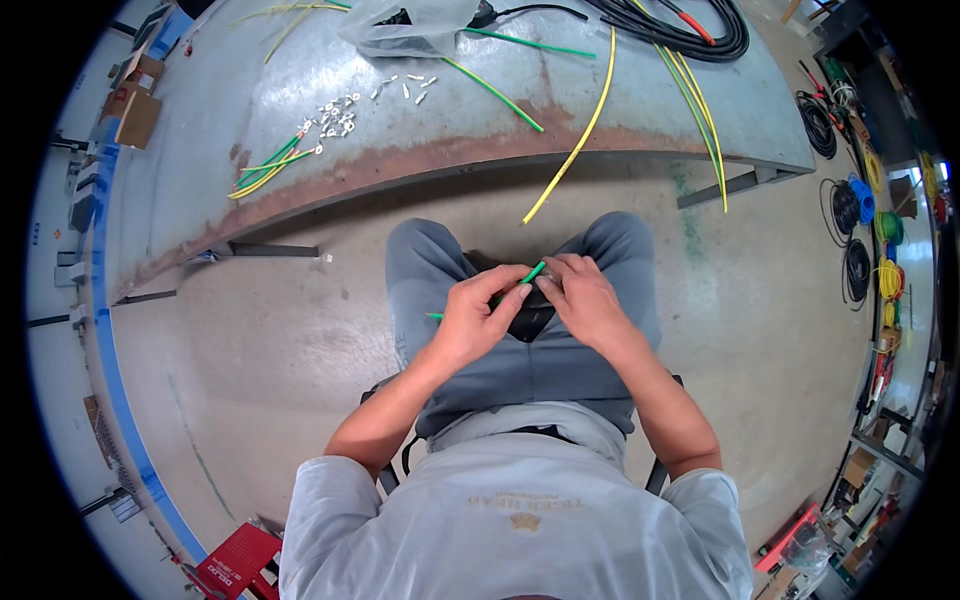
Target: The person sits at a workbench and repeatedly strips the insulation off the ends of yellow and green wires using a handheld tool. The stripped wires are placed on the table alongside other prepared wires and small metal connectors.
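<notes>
A short green wire (533, 272) slants up to the right above my lap, pinched between the thumb and fingers of my left hand (474, 312). Its other end (435, 316) sticks out to the left of that hand. My right hand (584, 300) is closed just to the right, its bent fingertips against the wire's upper end; what they hold is hidden. Beneath both hands, between my thighs, is a black object (532, 320) whose kind I cannot make out.
On the metal table (420, 130) lie loose terminal lugs (338, 116), wires with lugs (270, 172), a clear plastic bag (405, 35) and a coiled black cable (700, 38). A yellow wire (575, 155) overhangs the near edge. Cable coils (857, 270) line the right; a red stool (238, 560) stands lower left.
</notes>
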Demonstrator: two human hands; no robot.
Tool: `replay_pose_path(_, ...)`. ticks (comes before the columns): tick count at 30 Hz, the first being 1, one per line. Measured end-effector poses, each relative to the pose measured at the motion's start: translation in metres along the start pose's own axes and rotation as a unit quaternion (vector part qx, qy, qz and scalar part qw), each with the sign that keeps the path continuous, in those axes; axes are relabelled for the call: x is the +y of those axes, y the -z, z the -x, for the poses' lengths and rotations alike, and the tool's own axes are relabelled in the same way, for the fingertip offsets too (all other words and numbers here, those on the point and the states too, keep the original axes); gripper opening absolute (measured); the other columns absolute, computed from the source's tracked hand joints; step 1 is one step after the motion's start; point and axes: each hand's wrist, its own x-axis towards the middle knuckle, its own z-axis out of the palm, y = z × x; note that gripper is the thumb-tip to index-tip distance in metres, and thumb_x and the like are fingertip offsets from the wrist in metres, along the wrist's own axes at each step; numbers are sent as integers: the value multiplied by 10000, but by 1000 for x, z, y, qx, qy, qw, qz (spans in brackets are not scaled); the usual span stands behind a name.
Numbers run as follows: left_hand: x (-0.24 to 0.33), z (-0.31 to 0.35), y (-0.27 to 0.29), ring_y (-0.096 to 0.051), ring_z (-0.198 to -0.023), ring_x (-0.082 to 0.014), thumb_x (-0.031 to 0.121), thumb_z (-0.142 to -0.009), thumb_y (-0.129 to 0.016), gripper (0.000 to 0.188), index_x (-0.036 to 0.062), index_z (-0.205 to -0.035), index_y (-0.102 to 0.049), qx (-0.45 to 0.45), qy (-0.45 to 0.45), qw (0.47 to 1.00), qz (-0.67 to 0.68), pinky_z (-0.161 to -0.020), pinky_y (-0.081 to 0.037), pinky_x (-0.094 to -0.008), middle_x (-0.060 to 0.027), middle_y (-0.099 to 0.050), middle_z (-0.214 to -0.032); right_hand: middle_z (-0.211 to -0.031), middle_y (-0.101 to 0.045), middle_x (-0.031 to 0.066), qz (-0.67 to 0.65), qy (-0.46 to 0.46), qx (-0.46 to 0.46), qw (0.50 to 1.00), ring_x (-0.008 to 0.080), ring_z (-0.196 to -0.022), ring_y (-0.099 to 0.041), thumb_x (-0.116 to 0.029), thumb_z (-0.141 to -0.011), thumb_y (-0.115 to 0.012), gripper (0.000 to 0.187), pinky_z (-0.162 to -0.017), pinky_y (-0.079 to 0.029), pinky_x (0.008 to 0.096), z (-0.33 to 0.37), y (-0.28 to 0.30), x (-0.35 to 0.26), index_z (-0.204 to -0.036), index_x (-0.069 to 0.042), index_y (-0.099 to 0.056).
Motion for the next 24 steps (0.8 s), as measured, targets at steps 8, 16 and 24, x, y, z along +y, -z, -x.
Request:
replay_pose_path(8, 0, 1, 2, -693, -832, -140, 13, -1027, -699, 274, 2, -1298, -735, 30, -60, 996, -55, -752, -565, -297, -116, -766, -1012, -1047, -719, 219, -64, -85, -76, 991, 463, -924, -683, -239, -1050, -685, 272, -827, -545, 535, -9, 7, -12, -1135, 19, -708)
replay_pose_path(16, 5, 1, 3, -767, -890, -247, -4, -1005, -700, 276, -3, -1278, -740, 20, -55, 996, -70, -786, -597, -341, -166, -787, -1091, -1182, -725, 243, -224, -95, -191, 951, 449, -1028, -704, -97, -1057, -606, 398, -932, -564, 478, -5, 15, -20, -1439, 14, -589)
replay_pose_path(24, 3, 5, -1, -746, -839, -312, 12, -989, -716, 281, 9, -1269, -730, 19, -81, 990, -110, -728, -583, -374, -164, -766, -1017, -1448, -622, 241, -163, -18, -78, 983, 397, -1340, -641, 55, -1018, -551, 696, -1097, -531, 458, -1, 1, -11, -1681, -49, -366)
